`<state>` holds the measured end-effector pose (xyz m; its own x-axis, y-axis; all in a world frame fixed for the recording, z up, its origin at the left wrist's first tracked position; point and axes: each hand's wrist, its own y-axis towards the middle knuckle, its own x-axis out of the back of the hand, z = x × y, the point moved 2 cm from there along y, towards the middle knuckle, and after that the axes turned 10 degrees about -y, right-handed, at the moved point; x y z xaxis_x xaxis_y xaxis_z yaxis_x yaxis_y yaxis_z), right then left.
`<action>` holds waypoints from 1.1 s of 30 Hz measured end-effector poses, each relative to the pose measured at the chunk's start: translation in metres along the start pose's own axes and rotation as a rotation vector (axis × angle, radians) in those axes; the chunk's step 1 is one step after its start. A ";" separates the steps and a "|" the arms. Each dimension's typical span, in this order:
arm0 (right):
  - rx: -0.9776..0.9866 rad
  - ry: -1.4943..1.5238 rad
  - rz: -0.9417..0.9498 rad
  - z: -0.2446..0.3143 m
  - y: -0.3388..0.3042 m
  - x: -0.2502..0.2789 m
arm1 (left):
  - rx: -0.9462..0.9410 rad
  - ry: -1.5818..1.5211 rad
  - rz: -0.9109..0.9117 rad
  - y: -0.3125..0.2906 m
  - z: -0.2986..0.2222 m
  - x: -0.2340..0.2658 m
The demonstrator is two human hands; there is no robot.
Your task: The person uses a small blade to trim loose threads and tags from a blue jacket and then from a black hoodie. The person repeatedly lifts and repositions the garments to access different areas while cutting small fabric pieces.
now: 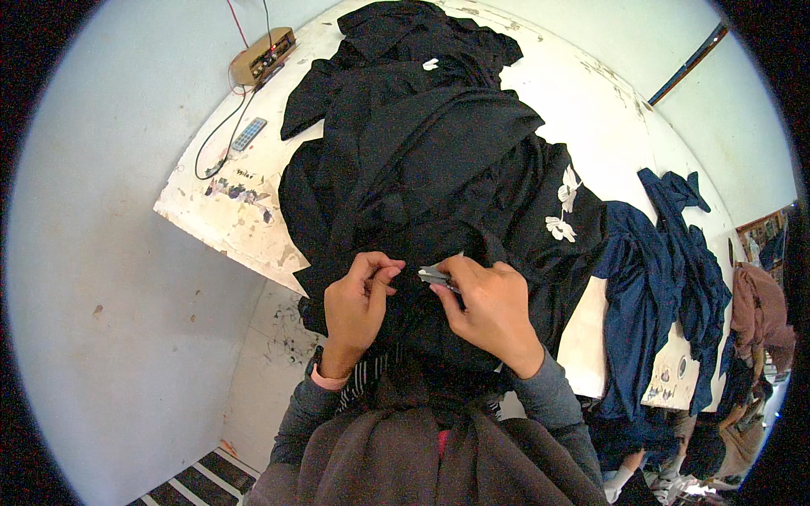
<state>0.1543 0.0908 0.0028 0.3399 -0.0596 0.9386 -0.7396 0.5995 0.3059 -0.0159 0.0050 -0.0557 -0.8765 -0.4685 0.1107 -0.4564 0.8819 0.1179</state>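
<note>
Black cloth [422, 160] lies heaped over the table in front of me and hangs down toward my lap. My right hand [494, 308] is closed round small grey metal thread snips [434, 277], their tips pointing left over the cloth. Just across a narrow gap, my left hand [359, 304] is pinched shut above the same cloth. Whatever lies between its fingertips is too small or dark to make out. White flower shapes [559, 228] show on the cloth's right side, and a small white piece [431, 64] is farther back.
The white table [228, 228] has worn, stained edges. A remote control [250, 134] lies at its left, near a brown box [263, 57] with cables. Dark blue garments [637, 312] drape over the right edge. A wall [126, 253] stands close on the left.
</note>
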 end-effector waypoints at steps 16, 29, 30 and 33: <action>-0.145 0.182 -0.011 -0.017 -0.009 0.001 | -0.106 -0.087 -0.466 -0.012 0.018 0.144; -0.326 0.804 -0.026 -0.008 -0.012 -0.021 | -0.585 0.709 0.133 -0.017 -0.013 -0.002; -0.321 0.817 -0.034 -0.007 -0.013 -0.022 | -0.600 0.694 0.126 -0.014 -0.008 -0.003; -0.310 0.807 -0.027 -0.013 -0.017 -0.031 | -0.615 0.622 0.104 -0.006 0.009 -0.001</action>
<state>0.1638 0.0931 -0.0334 0.7507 0.4372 0.4953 -0.5730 0.8040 0.1588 -0.0137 0.0009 -0.0654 -0.5851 -0.4896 0.6465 -0.0589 0.8207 0.5683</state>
